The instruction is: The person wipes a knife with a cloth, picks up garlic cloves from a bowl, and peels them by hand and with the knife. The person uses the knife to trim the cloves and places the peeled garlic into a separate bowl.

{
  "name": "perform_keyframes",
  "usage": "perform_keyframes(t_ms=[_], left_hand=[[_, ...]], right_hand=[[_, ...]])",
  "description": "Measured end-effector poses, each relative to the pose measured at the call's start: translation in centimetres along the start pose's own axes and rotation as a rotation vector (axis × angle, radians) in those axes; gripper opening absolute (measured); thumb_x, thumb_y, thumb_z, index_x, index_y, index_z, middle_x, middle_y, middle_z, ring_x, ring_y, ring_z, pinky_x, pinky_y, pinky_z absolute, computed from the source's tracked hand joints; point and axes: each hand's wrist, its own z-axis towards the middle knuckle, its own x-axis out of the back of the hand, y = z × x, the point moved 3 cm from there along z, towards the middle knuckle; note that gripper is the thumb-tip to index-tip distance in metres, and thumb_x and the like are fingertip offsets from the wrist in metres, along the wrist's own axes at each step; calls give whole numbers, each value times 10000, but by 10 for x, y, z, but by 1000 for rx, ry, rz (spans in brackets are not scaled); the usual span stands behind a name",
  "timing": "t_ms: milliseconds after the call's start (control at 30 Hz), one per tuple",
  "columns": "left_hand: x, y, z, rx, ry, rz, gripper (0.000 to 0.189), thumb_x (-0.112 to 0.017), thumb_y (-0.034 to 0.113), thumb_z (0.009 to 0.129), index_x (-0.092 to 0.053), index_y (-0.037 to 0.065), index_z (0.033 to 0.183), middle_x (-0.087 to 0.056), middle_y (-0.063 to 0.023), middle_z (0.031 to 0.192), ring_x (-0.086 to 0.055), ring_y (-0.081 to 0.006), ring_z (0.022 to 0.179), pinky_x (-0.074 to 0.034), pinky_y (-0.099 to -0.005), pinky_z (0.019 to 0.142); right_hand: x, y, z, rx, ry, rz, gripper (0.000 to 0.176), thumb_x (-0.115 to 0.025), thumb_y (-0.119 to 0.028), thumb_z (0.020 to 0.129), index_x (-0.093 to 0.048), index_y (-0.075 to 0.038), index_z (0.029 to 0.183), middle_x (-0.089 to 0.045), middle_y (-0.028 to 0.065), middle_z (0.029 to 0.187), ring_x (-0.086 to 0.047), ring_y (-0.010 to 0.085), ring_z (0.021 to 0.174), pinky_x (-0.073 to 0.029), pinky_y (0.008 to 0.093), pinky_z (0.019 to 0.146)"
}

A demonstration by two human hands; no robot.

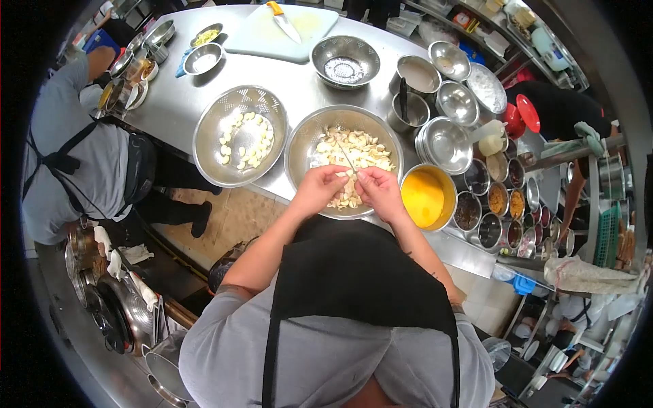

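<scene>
Both my hands are above a large metal colander (pixel 297 146) holding many garlic cloves (pixel 360 146), several with papery skin. My left hand (pixel 318 192) is closed in a pinch on a small pale piece that looks like a garlic clove (pixel 343 174). Close beside it, my right hand (pixel 381 193) is closed round a small knife (pixel 347 159), whose thin blade points up and to the left. Its handle is hidden in my fingers. To the left, a second colander (pixel 204 139) contains smooth, pale peeled cloves (pixel 253 139).
A pot of yellow liquid (pixel 425 197) stands right beside my right forearm. Behind are an empty-looking colander (pixel 345 47) and a cutting board (pixel 238 37) bearing an orange-handled knife (pixel 286 24). Stacked bowls (pixel 445 146) are at right. Another person (pixel 81 156) stands at left.
</scene>
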Motion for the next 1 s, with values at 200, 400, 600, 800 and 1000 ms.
perform_keyframes(t_ms=[200,400,600,800,1000], left_hand=[[-2,12,-11,91,-163,-606,277,-596,62,926,-582,1,1196,-650,-71,1040,-614,-125,876,-503,-250,733],[4,-11,-2,50,-178,-552,265,-603,50,922,-588,11,1184,-650,-64,1032,-619,-130,889,-509,-254,765],[8,-10,-9,54,-221,-525,326,-628,37,902,-563,15,1221,-646,-70,1068,-624,-129,905,-520,-266,777],[11,-40,3,-25,-96,-420,443,-650,53,867,-522,18,1290,-646,-68,1051,-625,-147,943,-527,-301,775],[15,-41,11,-55,-75,-656,380,-615,-1,887,-516,8,1253,-625,-71,991,-632,-131,882,-525,-261,758]], right_hand=[[-6,-4,-2,32,-84,-102,150,-584,-154,962,-649,-19,973,-595,-5,702,-462,34,548,-346,178,480],[-5,1,-2,52,-72,-109,160,-567,-169,971,-638,-28,1001,-590,10,707,-426,39,510,-316,184,456],[3,2,4,33,17,-62,164,-584,-156,961,-636,-15,1026,-609,7,711,-495,44,569,-370,186,491],[-4,5,1,-52,126,-307,206,-545,-229,982,-653,-55,956,-488,-64,652,-440,30,558,-365,179,491],[0,24,17,-52,22,-286,247,-469,-243,1014,-593,-49,924,-501,-14,600,-397,59,426,-306,209,388]])
